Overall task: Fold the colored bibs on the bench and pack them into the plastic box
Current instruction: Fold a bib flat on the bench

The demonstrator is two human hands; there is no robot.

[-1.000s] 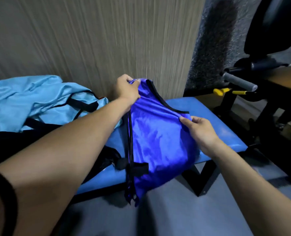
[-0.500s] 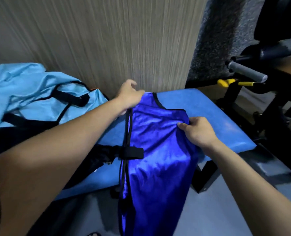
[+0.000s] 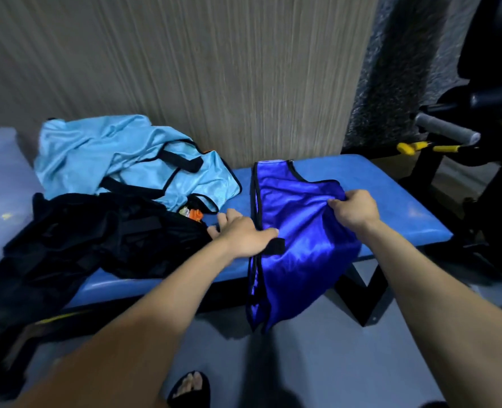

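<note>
The royal-blue bib (image 3: 296,228) lies lengthwise across the counter (image 3: 391,195), its long axis running from the wall side toward the person, the near end hanging over the front edge. The right hand (image 3: 354,212) pinches its right edge in a clenched grip; the left hand (image 3: 241,234) presses flat, fingers straight, on its black-trimmed left edge. A fold likely carries right edge toward left (the right hand already holds it). No plastic box shows.
</note>
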